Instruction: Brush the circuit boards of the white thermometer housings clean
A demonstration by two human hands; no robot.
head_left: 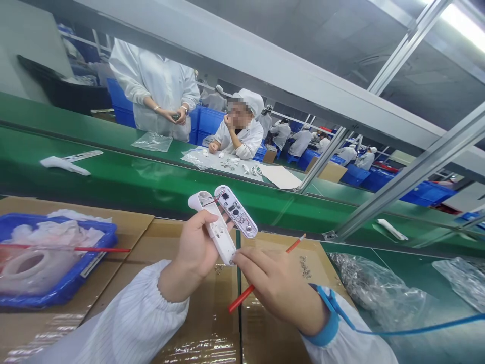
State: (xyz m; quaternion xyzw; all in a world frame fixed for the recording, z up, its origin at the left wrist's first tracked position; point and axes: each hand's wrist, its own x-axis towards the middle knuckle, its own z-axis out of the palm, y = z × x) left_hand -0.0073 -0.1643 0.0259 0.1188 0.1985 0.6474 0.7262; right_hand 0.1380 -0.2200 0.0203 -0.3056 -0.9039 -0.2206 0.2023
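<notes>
Left of the white housing (215, 227) sits a blue tray (71, 283) on the cardboard-covered surface (129, 237); the housing itself is raised above that surface, open, its circuit board (235, 211) swung out on wires, so closing looks yet to be done; the left hand (197, 247) wraps it, grip pressed around the shell; the right hand (276, 283), below-right of the housing, pinches a red stick (250, 288), fingertip touching the shell's end.

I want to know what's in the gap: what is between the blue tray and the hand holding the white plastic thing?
In the head view, only brown cardboard lies between the blue plastic tray and the left hand gripping the white plastic casing.
</notes>
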